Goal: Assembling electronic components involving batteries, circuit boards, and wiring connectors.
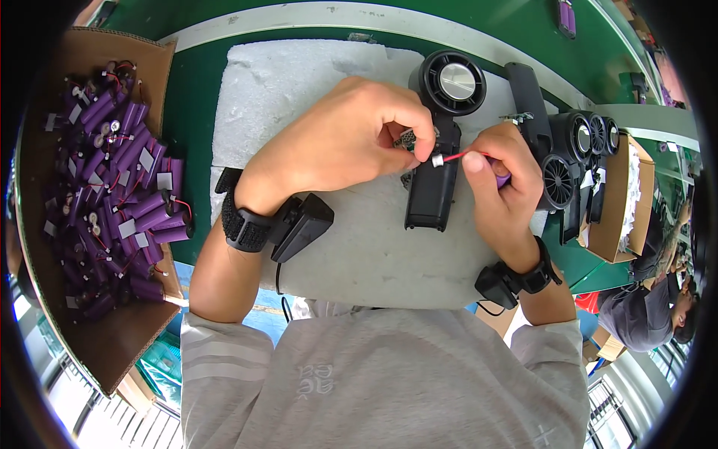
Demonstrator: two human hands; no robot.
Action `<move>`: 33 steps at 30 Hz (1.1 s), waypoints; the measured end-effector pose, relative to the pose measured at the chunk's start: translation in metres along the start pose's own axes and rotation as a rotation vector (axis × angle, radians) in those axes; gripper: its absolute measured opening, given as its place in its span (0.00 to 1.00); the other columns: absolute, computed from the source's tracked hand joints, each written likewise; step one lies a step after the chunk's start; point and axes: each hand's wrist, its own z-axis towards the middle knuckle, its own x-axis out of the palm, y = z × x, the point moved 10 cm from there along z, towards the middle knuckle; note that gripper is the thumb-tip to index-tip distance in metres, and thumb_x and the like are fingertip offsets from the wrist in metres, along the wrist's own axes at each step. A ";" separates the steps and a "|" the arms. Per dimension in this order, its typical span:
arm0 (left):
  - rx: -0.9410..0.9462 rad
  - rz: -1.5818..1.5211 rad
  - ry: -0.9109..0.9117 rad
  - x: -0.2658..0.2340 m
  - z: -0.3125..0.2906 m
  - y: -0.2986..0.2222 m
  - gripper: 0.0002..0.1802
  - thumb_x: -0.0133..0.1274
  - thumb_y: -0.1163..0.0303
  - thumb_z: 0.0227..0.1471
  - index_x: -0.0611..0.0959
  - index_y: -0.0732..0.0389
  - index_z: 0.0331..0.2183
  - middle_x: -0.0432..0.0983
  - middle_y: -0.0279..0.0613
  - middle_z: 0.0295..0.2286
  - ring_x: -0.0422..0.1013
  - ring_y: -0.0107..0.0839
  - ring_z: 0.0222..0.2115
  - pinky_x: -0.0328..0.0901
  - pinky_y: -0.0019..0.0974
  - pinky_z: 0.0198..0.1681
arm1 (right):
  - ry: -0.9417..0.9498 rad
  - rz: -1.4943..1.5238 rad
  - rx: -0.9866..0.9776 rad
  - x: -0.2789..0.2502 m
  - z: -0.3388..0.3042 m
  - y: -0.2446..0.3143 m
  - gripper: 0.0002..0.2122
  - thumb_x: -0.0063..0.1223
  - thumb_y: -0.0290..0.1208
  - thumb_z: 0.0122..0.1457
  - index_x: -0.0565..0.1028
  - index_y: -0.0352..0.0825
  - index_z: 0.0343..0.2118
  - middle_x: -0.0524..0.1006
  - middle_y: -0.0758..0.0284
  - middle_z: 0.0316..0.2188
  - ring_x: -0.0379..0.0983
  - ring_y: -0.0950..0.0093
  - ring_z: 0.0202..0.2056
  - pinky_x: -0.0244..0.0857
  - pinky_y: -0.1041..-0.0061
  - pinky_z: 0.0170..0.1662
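A black handheld fan (434, 196) lies on the foam pad, its round head with a silver centre at the far end and its handle toward me. My left hand (348, 135) is over the handle's left side, thumb and forefinger pinched together. A bit of something like a small circuit board shows among its fingers, but what they grip is mostly hidden. My right hand (508, 179), right of the handle, is closed around a purple battery (499, 173), largely covered by the fingers. Its red wire (454, 156) runs left to a white connector (437, 160) beside my left fingertips.
On the left stands a cardboard box (161, 90) heaped with purple wired batteries (123, 187). Several black fans (557, 179) and a black handle part (528, 105) lie at the right, before another cardboard box (643, 198). A white foam pad (359, 254) covers the green table (299, 22).
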 end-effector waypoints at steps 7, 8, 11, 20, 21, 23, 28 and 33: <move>-0.065 -0.161 0.014 0.001 -0.002 0.009 0.04 0.60 0.82 0.45 0.82 0.66 0.28 0.74 0.36 0.32 0.72 0.26 0.33 0.68 0.26 0.34 | -0.030 -0.043 0.109 -0.002 -0.002 -0.005 0.04 0.64 0.22 0.50 0.79 0.31 0.29 0.70 0.69 0.24 0.62 0.81 0.21 0.54 0.82 0.23; -0.095 -0.184 0.020 0.002 -0.002 0.010 0.04 0.60 0.81 0.47 0.82 0.66 0.29 0.74 0.37 0.32 0.72 0.26 0.34 0.69 0.26 0.35 | -0.030 -0.044 0.107 -0.002 -0.001 -0.004 0.04 0.64 0.22 0.50 0.79 0.31 0.29 0.70 0.69 0.24 0.62 0.81 0.21 0.54 0.82 0.23; -0.075 -0.174 0.020 0.003 -0.003 0.008 0.04 0.61 0.78 0.49 0.83 0.67 0.30 0.74 0.37 0.31 0.72 0.25 0.33 0.69 0.26 0.34 | -0.057 -0.108 0.054 -0.006 -0.001 0.004 0.05 0.65 0.22 0.49 0.80 0.33 0.30 0.70 0.69 0.24 0.63 0.80 0.21 0.55 0.81 0.23; -0.104 -0.333 -0.036 0.002 0.001 0.021 0.15 0.60 0.63 0.54 0.85 0.68 0.30 0.77 0.40 0.21 0.74 0.24 0.24 0.67 0.27 0.28 | -0.044 -0.184 -0.044 -0.003 0.001 0.014 0.06 0.67 0.23 0.46 0.82 0.35 0.29 0.69 0.70 0.23 0.64 0.79 0.21 0.57 0.81 0.22; -0.105 -0.333 -0.036 0.002 0.001 0.021 0.15 0.60 0.63 0.54 0.85 0.68 0.30 0.77 0.40 0.21 0.74 0.24 0.24 0.67 0.27 0.28 | -0.031 -0.176 -0.040 -0.001 0.001 0.013 0.06 0.67 0.24 0.46 0.82 0.35 0.29 0.69 0.70 0.23 0.64 0.79 0.21 0.57 0.80 0.22; -0.100 -0.374 -0.022 0.002 0.001 0.019 0.14 0.60 0.64 0.53 0.85 0.68 0.30 0.77 0.39 0.22 0.74 0.24 0.24 0.67 0.27 0.29 | -0.005 -0.161 -0.033 0.002 0.002 0.011 0.07 0.68 0.24 0.46 0.82 0.36 0.30 0.69 0.70 0.22 0.64 0.79 0.20 0.56 0.80 0.21; -0.056 -0.400 -0.011 0.000 0.000 0.019 0.11 0.61 0.68 0.51 0.84 0.68 0.30 0.78 0.39 0.22 0.74 0.24 0.24 0.68 0.27 0.30 | 0.052 -0.122 0.054 0.008 0.002 0.006 0.06 0.67 0.24 0.47 0.82 0.36 0.30 0.69 0.69 0.22 0.63 0.80 0.19 0.56 0.80 0.21; -0.047 -0.417 -0.009 -0.001 -0.001 0.017 0.09 0.61 0.71 0.50 0.84 0.68 0.30 0.78 0.39 0.22 0.74 0.24 0.24 0.68 0.27 0.30 | 0.150 -0.124 0.141 0.018 0.000 0.002 0.04 0.62 0.22 0.51 0.81 0.32 0.31 0.69 0.69 0.23 0.64 0.79 0.22 0.56 0.81 0.24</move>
